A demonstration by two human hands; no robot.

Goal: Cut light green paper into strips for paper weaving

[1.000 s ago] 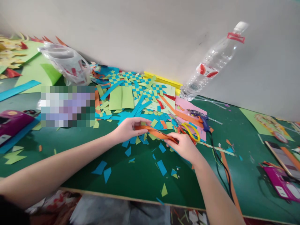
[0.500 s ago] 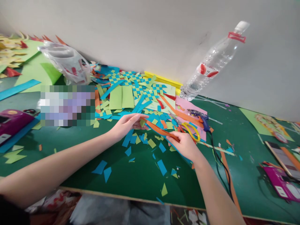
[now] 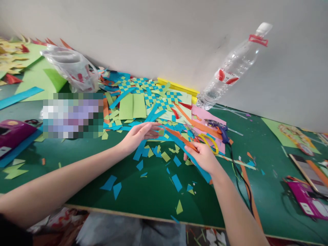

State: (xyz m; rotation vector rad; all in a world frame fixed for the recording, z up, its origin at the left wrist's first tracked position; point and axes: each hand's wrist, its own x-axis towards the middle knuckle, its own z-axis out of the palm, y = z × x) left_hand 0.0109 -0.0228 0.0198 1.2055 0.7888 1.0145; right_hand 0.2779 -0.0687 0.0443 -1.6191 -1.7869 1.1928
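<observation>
My right hand [image 3: 201,155] is closed on an orange paper strip [image 3: 179,135], which slants up and left out of its fingers. A blue paper strip [image 3: 198,164] runs beneath that hand; whether it is gripped too I cannot tell. To the left, my left hand [image 3: 142,135] has its fingers stretched out towards the orange strip's far end. A small green paper piece [image 3: 161,133] shows at those fingertips, held or merely behind them. Yellow-handled scissors [image 3: 210,143] lie just beyond my right hand. Blue and green scraps [image 3: 166,156] are scattered below both hands.
Woven blue-green paper [image 3: 146,83] is heaped against the wall. A plastic bottle [image 3: 230,71] leans at back right. A glue gun [image 3: 222,133] trails a black cable near my right forearm. A bagged cup [image 3: 73,68] stands at left, a phone [image 3: 304,172] at right.
My left fingers have straightened and come away from the orange strip's end. The strip now points freely from my right hand, and more of the blue strip shows below it.
</observation>
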